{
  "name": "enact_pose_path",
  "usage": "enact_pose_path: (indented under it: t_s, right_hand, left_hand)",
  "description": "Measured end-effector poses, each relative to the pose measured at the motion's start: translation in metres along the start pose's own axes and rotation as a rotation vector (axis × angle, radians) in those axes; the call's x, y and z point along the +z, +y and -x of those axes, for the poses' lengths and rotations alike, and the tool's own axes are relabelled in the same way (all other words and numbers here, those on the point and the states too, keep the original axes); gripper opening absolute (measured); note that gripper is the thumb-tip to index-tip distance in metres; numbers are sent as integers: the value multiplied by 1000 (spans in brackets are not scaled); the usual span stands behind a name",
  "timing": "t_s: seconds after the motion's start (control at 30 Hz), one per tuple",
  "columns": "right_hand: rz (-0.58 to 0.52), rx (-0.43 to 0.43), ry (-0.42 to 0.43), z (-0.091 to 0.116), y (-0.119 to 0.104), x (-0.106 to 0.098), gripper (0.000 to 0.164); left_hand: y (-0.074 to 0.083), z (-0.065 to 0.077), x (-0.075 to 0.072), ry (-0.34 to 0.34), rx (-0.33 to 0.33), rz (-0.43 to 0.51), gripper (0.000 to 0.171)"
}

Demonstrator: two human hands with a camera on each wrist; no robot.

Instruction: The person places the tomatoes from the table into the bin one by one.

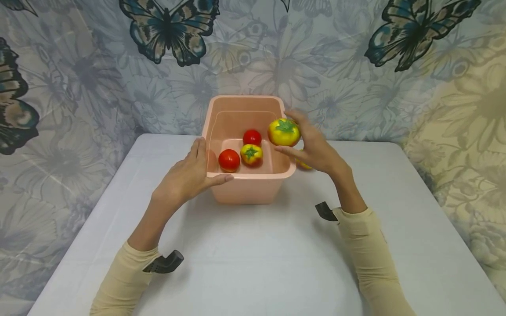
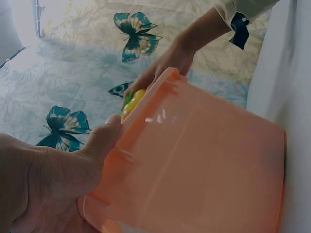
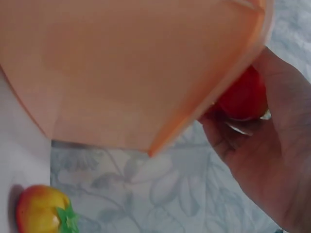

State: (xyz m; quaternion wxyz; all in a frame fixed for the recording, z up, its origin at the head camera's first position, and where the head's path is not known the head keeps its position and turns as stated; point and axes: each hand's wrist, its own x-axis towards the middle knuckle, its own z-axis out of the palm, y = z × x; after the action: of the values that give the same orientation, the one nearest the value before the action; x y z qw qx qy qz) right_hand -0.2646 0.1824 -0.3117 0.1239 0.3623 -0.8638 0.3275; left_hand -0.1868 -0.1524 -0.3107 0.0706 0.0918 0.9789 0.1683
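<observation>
A pink plastic bin (image 1: 247, 191) stands on the table. My left hand (image 1: 183, 173) holds its near left corner, thumb along the front rim and fingers against the left side. In my right hand (image 1: 316, 145) is a yellow-and-red fruit (image 1: 284, 133) with a green leafy top, gripped between thumb and fingers above the bin's right rim. Its red underside shows in the right wrist view. Inside the bin lie a red round fruit (image 1: 229, 161), a second red one (image 1: 251, 137) and a smaller-looking yellow-and-red fruit (image 1: 251, 154).
Another yellow-and-red fruit (image 3: 43, 209) lies on the table right of the bin, mostly hidden by the right hand in the head view. A white cloth covers the table (image 1: 253, 254). Butterfly-patterned fabric (image 1: 284, 66) hangs behind the table.
</observation>
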Motion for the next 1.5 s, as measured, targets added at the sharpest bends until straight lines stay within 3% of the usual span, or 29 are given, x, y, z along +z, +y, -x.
enact_pose_path:
  t_s: [0.17,0.33,0.57,0.73,0.9,1.17,1.5]
  right_hand:
    - [-30,34,-61,1,-3,2,80]
    - [-16,75,-8,6,4,-12,71]
    - [31,255,-20,16,21,-34,69]
    - [60,361,-115,21,30,-46,70]
    - [129,401,-236,23,41,-50,69]
    - [143,466,-399,23,65,-40,69]
    - [144,517,-495,27,83,-27,75]
  left_hand:
    - [1,0,0,0,1,-3,135]
    - [1,0,0,1,-1,2,134]
    - [1,0,0,-4,-4,-5,134]
    - [0,0,0,0,-1,-9,134]
    - [0,1,0,-1,-2,-3,134]
    - [0,0,1,3,0,2,134]
    - [1,-1,1,1,-4,4,134]
